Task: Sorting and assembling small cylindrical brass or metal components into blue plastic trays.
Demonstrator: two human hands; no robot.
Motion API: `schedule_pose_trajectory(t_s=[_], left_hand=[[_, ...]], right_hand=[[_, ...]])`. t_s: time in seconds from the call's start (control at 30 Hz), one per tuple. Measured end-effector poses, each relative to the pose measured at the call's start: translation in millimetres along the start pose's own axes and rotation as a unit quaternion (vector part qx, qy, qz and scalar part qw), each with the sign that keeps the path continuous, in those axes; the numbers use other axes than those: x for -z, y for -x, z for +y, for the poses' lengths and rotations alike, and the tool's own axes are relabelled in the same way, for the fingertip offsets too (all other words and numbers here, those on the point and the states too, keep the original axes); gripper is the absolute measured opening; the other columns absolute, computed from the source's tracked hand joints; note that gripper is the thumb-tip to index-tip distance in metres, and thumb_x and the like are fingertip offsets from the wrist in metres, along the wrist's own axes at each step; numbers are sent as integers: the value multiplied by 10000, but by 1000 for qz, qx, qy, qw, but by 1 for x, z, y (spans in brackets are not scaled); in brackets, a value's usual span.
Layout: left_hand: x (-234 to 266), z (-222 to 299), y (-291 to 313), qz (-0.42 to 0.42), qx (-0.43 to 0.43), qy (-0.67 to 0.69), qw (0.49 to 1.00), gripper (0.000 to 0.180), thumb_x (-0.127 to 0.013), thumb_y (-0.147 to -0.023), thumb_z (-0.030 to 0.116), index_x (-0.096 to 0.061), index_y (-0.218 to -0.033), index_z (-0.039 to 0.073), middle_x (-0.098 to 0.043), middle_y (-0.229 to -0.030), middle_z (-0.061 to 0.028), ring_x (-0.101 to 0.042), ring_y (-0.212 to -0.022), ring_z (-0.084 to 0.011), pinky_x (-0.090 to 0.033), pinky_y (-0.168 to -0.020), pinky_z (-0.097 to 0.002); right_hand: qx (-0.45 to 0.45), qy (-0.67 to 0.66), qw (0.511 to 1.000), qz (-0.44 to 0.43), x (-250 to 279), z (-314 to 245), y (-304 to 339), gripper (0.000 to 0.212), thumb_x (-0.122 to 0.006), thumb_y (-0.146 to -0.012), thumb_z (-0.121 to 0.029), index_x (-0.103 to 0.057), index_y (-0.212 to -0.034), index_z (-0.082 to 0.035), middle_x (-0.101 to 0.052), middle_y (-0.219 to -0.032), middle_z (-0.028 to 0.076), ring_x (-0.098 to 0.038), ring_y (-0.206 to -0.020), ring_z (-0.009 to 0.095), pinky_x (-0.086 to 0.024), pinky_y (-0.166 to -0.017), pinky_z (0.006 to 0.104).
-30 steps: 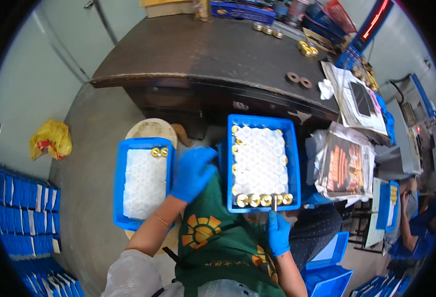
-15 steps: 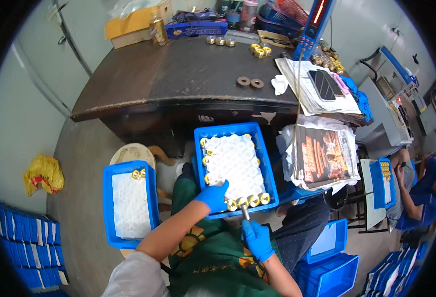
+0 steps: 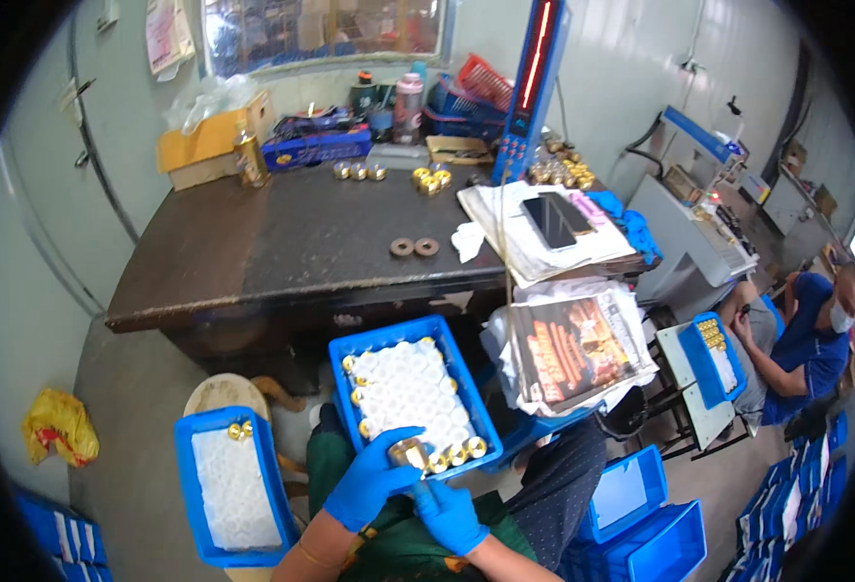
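The left hand (image 3: 361, 487) curls round a gold part (image 3: 410, 454), thumb and fingers on its sides, its face tilted up. The right hand (image 3: 452, 516) sits just below and to the right of it, fingers drawn close together; whether they pinch anything I cannot tell, as the spot where the hands meet is partly hidden.

To handle the part well, I would let the left hand do the steadying, with a firm but light hold, and line the right fingertips up with the part rather than come at it from an angle. Low over the tray is a sensible place to work, since a slip would have only a short fall. Both wrists are best kept off the neighbours.

The part lies between the hands, nearer the left, above the near edge of the tray (image 3: 467, 388). Just right of it, a row of gold pieces (image 3: 458, 454) runs along that edge; beyond, white caps (image 3: 410, 383) fill most of the tray, with more gold along the sides. To the left, well apart from the hands, a second tray (image 3: 187, 485) rests on a stool (image 3: 222, 390). Farther off, the desk (image 3: 292, 228) holds two dark rings (image 3: 393, 248), out of reach of this work
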State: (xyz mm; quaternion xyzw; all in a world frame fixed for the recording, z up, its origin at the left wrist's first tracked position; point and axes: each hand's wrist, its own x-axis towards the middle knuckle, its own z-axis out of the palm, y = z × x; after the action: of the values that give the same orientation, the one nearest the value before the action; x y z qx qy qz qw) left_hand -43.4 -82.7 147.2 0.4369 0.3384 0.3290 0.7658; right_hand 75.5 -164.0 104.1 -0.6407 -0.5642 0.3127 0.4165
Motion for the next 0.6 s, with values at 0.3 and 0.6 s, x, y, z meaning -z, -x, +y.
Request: schedule_pose_trajectory(t_s=[0.3, 0.6], left_hand=[[-16, 1, 12, 89, -51, -18, 995, 428, -573, -768, 101, -453, -1164, -9, -533, -1037, -95, -513, -898, -126, -435, -803, -260], [-37, -2, 10, 36, -122, 63, 990, 519, -387, -911, 249, -233, -1331, -13, -445, -1191, -124, -444, -1087, -210, -361, -940, -323]], right_hand=[[83, 100, 987, 96, -3, -8, -5, 178, -587, -796, -247, -588, -763, -72, -557, -554, 140, -559, -464, 298, -441, -428, 377], [121, -41, 986, 105, 8, -34, -9, 177, -528, -825, -171, -597, -900, -26, -555, -607, 159, -549, -496, 308, -421, -465, 351]])
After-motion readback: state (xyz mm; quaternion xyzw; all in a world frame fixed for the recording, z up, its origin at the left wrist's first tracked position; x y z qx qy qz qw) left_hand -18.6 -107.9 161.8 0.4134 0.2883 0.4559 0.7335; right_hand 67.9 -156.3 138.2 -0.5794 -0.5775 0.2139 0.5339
